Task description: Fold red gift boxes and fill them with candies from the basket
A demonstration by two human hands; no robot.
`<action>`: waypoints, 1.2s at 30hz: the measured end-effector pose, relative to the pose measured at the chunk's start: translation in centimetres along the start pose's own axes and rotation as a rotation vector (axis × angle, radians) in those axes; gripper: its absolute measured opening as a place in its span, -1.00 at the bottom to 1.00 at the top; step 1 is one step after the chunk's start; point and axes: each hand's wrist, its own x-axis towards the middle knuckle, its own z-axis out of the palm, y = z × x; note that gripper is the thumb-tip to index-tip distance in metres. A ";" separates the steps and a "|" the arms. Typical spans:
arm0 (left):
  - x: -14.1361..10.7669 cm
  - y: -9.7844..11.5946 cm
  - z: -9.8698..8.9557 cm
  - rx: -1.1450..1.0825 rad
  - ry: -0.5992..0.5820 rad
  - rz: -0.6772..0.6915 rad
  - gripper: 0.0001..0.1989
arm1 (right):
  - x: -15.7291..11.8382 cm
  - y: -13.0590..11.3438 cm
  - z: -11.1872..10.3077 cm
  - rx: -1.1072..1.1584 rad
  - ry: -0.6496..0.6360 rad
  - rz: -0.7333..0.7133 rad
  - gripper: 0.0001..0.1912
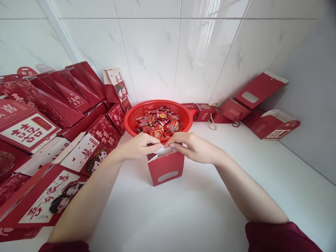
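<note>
A red paper candy box [168,166] stands upright on the white table in front of me, its top open and a pale oval window low on the near side. My left hand [138,147] is closed on the box's top edge from the left, thumb and fingers together. From the right, my right hand [193,148] pinches the same top edge, its fingertips almost meeting the left ones. The hands partly hide the flaps. Just behind the box sits a red plastic basket [128,123] holding many wrapped candies [160,122].
Many red and white gift boxes [59,98] crowd the left side, stacked up to the wall. Smaller red boxes [204,112], some with twine, line the wall behind. More boxes [259,89] lean at the back right. A tiled wall [152,52] closes off the back.
</note>
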 end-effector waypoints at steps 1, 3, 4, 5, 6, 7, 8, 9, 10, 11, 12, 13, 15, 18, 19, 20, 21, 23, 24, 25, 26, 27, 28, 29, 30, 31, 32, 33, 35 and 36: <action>0.1 0.0 0.1 -0.026 -0.003 0.005 -0.61 | 0.0 0.0 0.0 0.020 0.011 0.013 -0.76; 0.1 0.2 0.2 -0.090 0.006 0.025 -0.70 | 0.0 0.1 0.1 0.064 0.022 0.041 -0.77; 0.0 0.3 0.3 -0.124 0.026 0.042 -0.76 | 0.0 0.1 0.1 0.080 0.024 0.052 -0.77; 0.0 0.4 0.4 -0.149 0.057 0.067 -0.81 | 0.0 0.1 0.2 0.091 0.026 0.062 -0.77; -0.1 0.6 0.5 -0.158 0.092 0.098 -0.84 | 0.0 0.1 0.2 0.099 0.029 0.069 -0.77; -0.2 0.7 0.6 -0.146 0.123 0.129 -0.86 | 0.0 0.1 0.2 0.102 0.032 0.074 -0.77; -0.3 0.8 0.7 -0.116 0.143 0.150 -0.87 | 0.0 0.1 0.2 0.103 0.033 0.075 -0.77; -0.3 0.9 0.7 -0.077 0.149 0.155 -0.84 | 0.0 0.0 0.2 0.102 0.034 0.073 -0.77; -0.4 0.9 0.8 -0.042 0.145 0.144 -0.81 | 0.0 0.0 0.1 0.098 0.036 0.072 -0.77; -0.4 0.9 0.8 -0.018 0.139 0.122 -0.76 | -0.1 0.0 0.1 0.088 0.034 0.071 -0.78; -0.5 0.8 0.8 -0.007 0.134 0.098 -0.72 | -0.2 -0.1 0.0 0.073 0.028 0.071 -0.78; -0.5 0.7 0.8 -0.007 0.135 0.080 -0.69 | -0.2 -0.1 -0.2 0.053 0.017 0.071 -0.77; -0.5 0.5 0.8 -0.026 0.138 0.072 -0.63 | -0.4 -0.1 -0.5 0.009 -0.024 0.074 -0.73; -0.4 0.3 0.6 -0.047 0.112 0.060 -0.56 | -0.6 -0.1 -1.1 -0.031 -0.110 0.084 -0.67; -0.4 0.2 0.5 -0.051 0.097 0.051 -0.52 | -0.7 -0.1 -1.2 -0.030 -0.127 0.089 -0.65; -0.4 0.2 0.3 -0.055 0.083 0.043 -0.48 | -0.8 0.0 -1.3 -0.025 -0.138 0.091 -0.64; -0.4 0.2 0.2 -0.060 0.069 0.037 -0.45 | -0.8 0.1 -1.5 -0.017 -0.143 0.092 -0.62; -0.4 0.1 -0.1 -0.065 0.049 0.034 -0.42 | -0.9 0.3 -1.7 -0.005 -0.150 0.094 -0.61; -0.4 0.0 -0.3 -0.065 0.042 0.038 -0.42 | -1.0 0.5 -1.9 -0.008 -0.153 0.098 -0.60; -0.5 -0.2 -0.5 -0.062 0.038 0.046 -0.43 | -1.1 0.6 -2.0 -0.014 -0.153 0.107 -0.61; -0.5 -0.3 -0.7 -0.059 0.031 0.054 -0.44 | -1.2 0.7 -2.2 -0.023 -0.152 0.117 -0.62; -0.5 -0.6 -0.9 -0.056 0.022 0.062 -0.45 | -1.3 0.8 -2.4 -0.026 -0.153 0.124 -0.63; -0.5 -0.8 -1.0 -0.057 0.007 0.066 -0.46 | -1.4 0.8 -2.7 -0.021 -0.159 0.126 -0.64; -0.5 -1.1 -1.2 -0.063 -0.013 0.068 -0.46 | -1.5 0.8 -2.8 -0.009 -0.172 0.127 -0.64; -0.5 -1.4 -1.3 -0.076 -0.035 0.072 -0.46 | -1.6 0.9 -3.0 0.007 -0.189 0.127 -0.65; -0.4 -1.7 -1.4 -0.094 -0.054 0.080 -0.46 | -1.6 0.9 -3.1 0.020 -0.206 0.130 -0.65; -0.2 -2.0 -1.4 -0.119 -0.069 0.095 -0.46 | -1.7 1.0 -3.2 0.027 -0.217 0.136 -0.65; 0.0 -2.3 -1.3 -0.147 -0.075 0.117 -0.47 | -1.6 1.0 -3.2 0.024 -0.222 0.146 -0.66; 0.4 -2.8 -1.0 -0.209 -0.056 0.167 -0.50 | -1.5 1.2 -3.1 -0.001 -0.215 0.171 -0.66; 0.6 -3.0 -0.7 -0.239 -0.040 0.187 -0.52 | -1.5 1.3 -3.0 -0.013 -0.209 0.182 -0.66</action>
